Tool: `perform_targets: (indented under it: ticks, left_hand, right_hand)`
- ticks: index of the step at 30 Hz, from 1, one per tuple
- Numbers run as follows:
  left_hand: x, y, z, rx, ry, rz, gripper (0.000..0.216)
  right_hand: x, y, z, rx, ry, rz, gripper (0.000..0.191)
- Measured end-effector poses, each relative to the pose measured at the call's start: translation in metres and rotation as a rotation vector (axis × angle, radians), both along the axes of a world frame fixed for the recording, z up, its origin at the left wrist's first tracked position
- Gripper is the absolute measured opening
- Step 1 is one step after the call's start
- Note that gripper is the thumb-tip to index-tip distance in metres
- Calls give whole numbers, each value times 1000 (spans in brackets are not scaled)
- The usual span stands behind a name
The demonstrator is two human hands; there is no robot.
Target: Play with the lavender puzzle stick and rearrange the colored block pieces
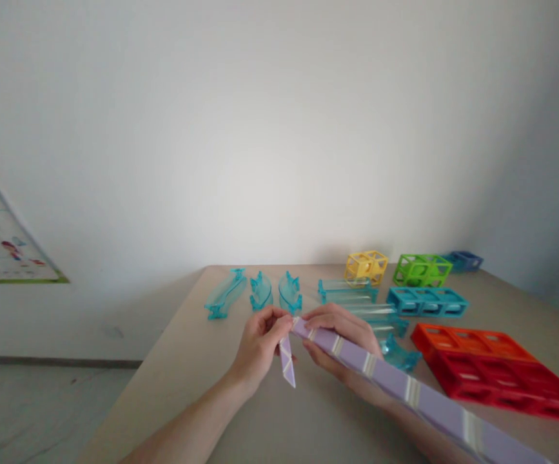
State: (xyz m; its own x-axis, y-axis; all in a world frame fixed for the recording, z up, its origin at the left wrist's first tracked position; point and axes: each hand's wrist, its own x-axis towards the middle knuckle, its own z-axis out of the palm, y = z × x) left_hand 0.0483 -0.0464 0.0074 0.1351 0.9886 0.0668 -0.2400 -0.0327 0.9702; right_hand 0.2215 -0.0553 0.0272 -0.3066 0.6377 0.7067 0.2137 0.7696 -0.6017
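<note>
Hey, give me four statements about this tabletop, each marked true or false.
1. The left hand pinches a short lilac strip section with pale lines. True.
2. The right hand is empty. False: it holds a long lilac strip section with pale bands.
3. The yellow open-framed plastic block stands left of the green open-framed plastic block. True.
4. The red open-framed plastic block lies beyond the green one. False: it lies nearer the camera.

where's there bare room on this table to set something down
The table looks bare between its left edge and the left hand, and between the forearms below the hanging end of the lilac segmented strip. Crowded: the right side, with teal track pieces and openwork blocks.
</note>
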Motion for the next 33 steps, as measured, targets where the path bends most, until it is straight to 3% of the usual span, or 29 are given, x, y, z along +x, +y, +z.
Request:
perform_targets:
  ticks: [10, 16, 25, 33]
  left_hand:
    - [3, -1, -1, -51, 92, 37, 34]
    - [5, -6, -1, -43, -43, -125, 33]
    - [4, -5, -2, 8, -35, -123, 33]
    - [-2, -2, 9, -339, -152, -559, 36]
  right_hand:
    - [1, 0, -3, -62, -34, -27, 18]
    - [-2, -4, -3, -269, 72, -1, 25]
    - [-7, -9, 1, -406, 173, 33, 25]
    - [5, 0, -1, -571, 205, 264, 41]
